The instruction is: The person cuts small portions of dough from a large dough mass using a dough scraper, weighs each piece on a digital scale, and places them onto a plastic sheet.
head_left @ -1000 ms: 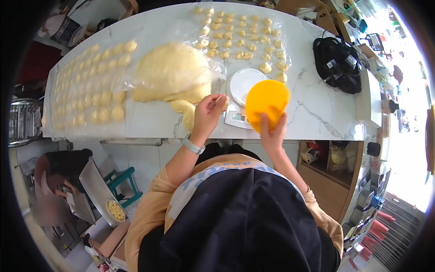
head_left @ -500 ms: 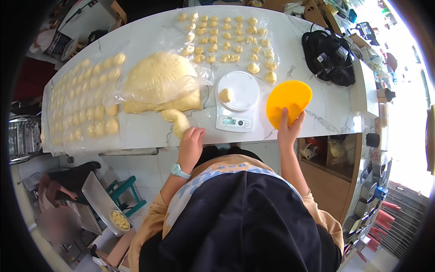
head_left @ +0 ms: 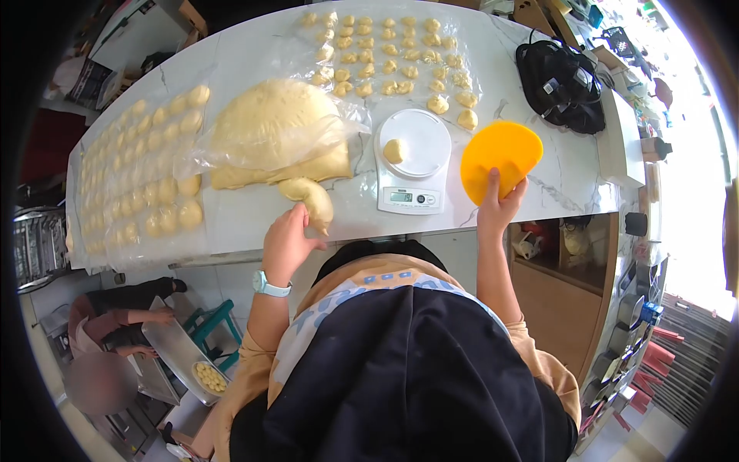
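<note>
My left hand [head_left: 286, 240] is beside a curved strip of dough [head_left: 314, 202], its fingertips touching the strip's left side and its thumb spread apart below. The strip lies against the front of a large dough slab [head_left: 269, 115], which is partly under clear plastic. My right hand [head_left: 500, 206] grips a yellow plastic dough scraper [head_left: 508, 154] by its lower edge. Between my hands stands a white digital kitchen scale [head_left: 429, 146], with a small dough piece [head_left: 394, 151] on its round plate.
Rows of dough balls [head_left: 167, 190] lie under plastic at the left. Small dough pieces [head_left: 390, 49] sit on plastic at the back. A black bag [head_left: 558, 88] rests at the right. Below left, another person's hands touch a metal tray [head_left: 171, 343].
My left hand has shifted left, from the lower end of the dough strip to its left side. The strip's lower end now bends further right. My right hand still holds the scraper.
</note>
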Tool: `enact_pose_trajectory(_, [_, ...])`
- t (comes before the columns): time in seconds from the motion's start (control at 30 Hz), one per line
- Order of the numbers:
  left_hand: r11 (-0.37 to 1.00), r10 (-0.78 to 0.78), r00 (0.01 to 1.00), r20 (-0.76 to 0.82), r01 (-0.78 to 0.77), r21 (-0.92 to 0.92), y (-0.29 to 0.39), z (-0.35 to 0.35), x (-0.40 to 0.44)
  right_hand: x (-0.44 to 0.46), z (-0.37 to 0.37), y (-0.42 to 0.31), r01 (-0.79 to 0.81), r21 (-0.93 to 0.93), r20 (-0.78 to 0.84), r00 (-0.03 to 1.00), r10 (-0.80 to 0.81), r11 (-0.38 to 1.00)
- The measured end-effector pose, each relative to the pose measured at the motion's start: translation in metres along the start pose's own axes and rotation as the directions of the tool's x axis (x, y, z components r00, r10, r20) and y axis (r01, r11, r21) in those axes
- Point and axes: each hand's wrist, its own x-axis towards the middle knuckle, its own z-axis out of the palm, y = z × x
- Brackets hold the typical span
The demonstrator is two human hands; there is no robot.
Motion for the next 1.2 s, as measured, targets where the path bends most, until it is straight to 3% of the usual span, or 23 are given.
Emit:
enact_pose_trajectory(0.03, [1.000,0.021,0.998,0.064,-0.022,0.015,0.005,-0.011,0.003,-0.003,0.000,0.004,0.001,0.020,-0.019,1.000,0.000,1.000])
enact_pose_trajectory(0.13, [0.979,0.168,0.985,0.032,-0.163,-0.125,0.040,-0.032,0.017,-0.011,-0.002,0.006,-0.015,0.046,-0.058,0.998,0.017,0.999])
enact_pose_trajectory(0.17, [0.941,0.287,0.957,-0.028,-0.288,-0.176,0.044,-0.025,0.028,-0.014,-0.003,0.005,-0.023,0.050,-0.067,0.997,0.026,0.998])
enact_pose_trajectory(0.23, [0.812,0.500,0.851,-0.162,-0.526,-0.253,0.051,-0.006,0.056,-0.023,-0.004,0.003,-0.042,0.055,-0.065,0.997,0.045,0.998])
enact_pose_trajectory(0.3, [0.734,0.599,0.747,-0.288,-0.656,-0.175,0.071,0.013,0.081,-0.029,-0.007,0.002,-0.046,0.055,-0.050,0.998,0.049,0.997])
enact_pose_trajectory(0.4, [0.590,0.739,0.595,-0.315,-0.798,-0.125,0.084,0.039,0.118,-0.032,-0.014,0.003,-0.027,0.022,-0.011,1.000,0.027,0.999])
enact_pose_trajectory(0.5, [0.707,0.609,0.782,-0.132,-0.611,-0.356,0.079,0.041,0.119,-0.027,-0.018,-0.002,0.028,0.000,0.018,0.999,-0.028,1.000])
enact_pose_trajectory(0.6, [0.751,0.504,0.810,-0.300,-0.583,-0.311,0.072,0.033,0.079,-0.028,-0.010,-0.010,0.093,0.050,0.141,0.985,-0.099,0.994])
enact_pose_trajectory(0.67, [0.840,0.418,0.870,-0.263,-0.480,-0.251,0.044,0.054,0.055,-0.032,0.001,-0.019,0.142,0.044,0.314,0.938,-0.148,0.989])
enact_pose_trajectory(0.73, [0.868,0.399,0.874,-0.276,-0.457,-0.192,0.020,0.070,0.039,-0.037,0.015,-0.052,0.047,-0.075,0.659,0.752,0.014,0.996])
enact_pose_trajectory(0.77, [0.856,0.431,0.850,-0.303,-0.492,-0.162,0.012,0.074,0.032,-0.038,0.026,-0.062,0.110,-0.159,0.762,0.646,0.051,0.981])
enact_pose_trajectory(0.97, [0.846,0.436,0.855,-0.282,-0.496,-0.195,0.002,0.075,0.031,-0.049,0.083,-0.066,0.407,-0.202,0.918,0.395,0.028,0.891])
enact_pose_trajectory(1.1, [0.909,0.303,0.906,-0.296,-0.368,-0.194,0.010,0.066,0.025,-0.088,0.081,-0.033,0.561,-0.091,0.835,0.492,-0.244,0.823])
enact_pose_trajectory(1.13, [0.919,0.259,0.919,-0.298,-0.329,-0.216,0.015,0.060,0.024,-0.091,0.075,-0.028,0.513,-0.098,0.829,0.516,-0.216,0.853])
enact_pose_trajectory(1.2, [0.809,0.093,0.922,-0.375,-0.290,-0.512,0.024,0.050,0.030,-0.095,0.062,-0.019,0.407,-0.108,0.814,0.561,-0.155,0.907])
